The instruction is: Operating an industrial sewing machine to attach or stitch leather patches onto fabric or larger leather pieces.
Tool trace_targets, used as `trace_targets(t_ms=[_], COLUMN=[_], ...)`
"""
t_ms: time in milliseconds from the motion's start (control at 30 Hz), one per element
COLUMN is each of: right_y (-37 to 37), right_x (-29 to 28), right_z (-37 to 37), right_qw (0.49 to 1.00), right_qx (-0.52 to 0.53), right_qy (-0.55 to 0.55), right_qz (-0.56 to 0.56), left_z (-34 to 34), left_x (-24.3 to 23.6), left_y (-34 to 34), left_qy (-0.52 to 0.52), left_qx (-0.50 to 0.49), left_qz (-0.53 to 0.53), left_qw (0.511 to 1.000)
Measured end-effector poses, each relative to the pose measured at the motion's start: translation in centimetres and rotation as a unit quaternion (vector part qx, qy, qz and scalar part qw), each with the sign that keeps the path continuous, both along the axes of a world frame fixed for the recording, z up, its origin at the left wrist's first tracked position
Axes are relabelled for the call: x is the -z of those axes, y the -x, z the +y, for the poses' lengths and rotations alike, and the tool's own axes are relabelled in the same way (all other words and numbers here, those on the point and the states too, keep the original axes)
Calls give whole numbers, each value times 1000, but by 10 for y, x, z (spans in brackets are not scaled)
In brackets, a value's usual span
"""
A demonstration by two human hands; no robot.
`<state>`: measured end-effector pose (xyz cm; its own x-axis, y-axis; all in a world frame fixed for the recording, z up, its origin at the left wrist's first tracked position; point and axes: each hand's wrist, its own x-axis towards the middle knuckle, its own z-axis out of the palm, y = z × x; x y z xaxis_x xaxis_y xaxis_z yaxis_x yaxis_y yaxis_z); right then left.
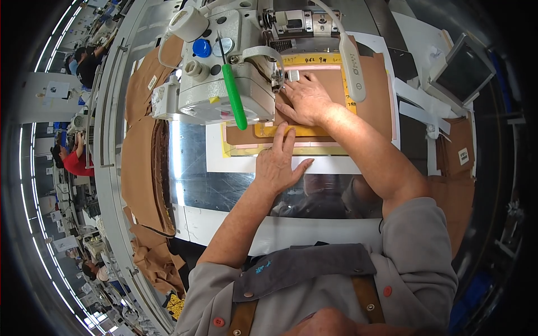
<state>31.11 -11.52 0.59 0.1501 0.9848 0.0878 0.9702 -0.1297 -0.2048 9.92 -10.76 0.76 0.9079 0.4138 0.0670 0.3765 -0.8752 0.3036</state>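
Note:
A white industrial sewing machine fills the upper middle, with a green-handled tool lying over its head. Beside the needle area, brown material lies within layered yellow templates on a white board. My right hand rests on the brown piece just right of the presser foot, fingers apart and slightly bent, some fingertips partly behind metal parts. My left hand is lower, its index and middle fingertips on the lower yellow edge, thumb stretched out to the side. I see nothing gripped in either hand.
Stacked brown pieces lie at left. A white hand-held device hangs right of the needle. A screen stands at upper right above more brown pieces. Other people work far left, including one in red.

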Motion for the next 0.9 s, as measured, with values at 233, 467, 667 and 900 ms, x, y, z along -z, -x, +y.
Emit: trace_targets(t_ms=[233,467,667,900], right_y=[5,15,20,31], right_x=[8,12,14,12], right_z=[-8,-19,-26,-37], right_qw=[998,990,985,983], right_qx=[-21,-28,-35,-32], right_qy=[-50,-130,-158,-154], right_qz=[9,53,67,92], left_z=[-10,-25,-33,-42], left_x=[-2,-7,-12,-12], left_y=[13,26,36,48], left_qy=[1,11,20,9], left_qx=[-2,-4,0,9], left_qz=[11,30,49,34], left_qw=[1000,999,999,999])
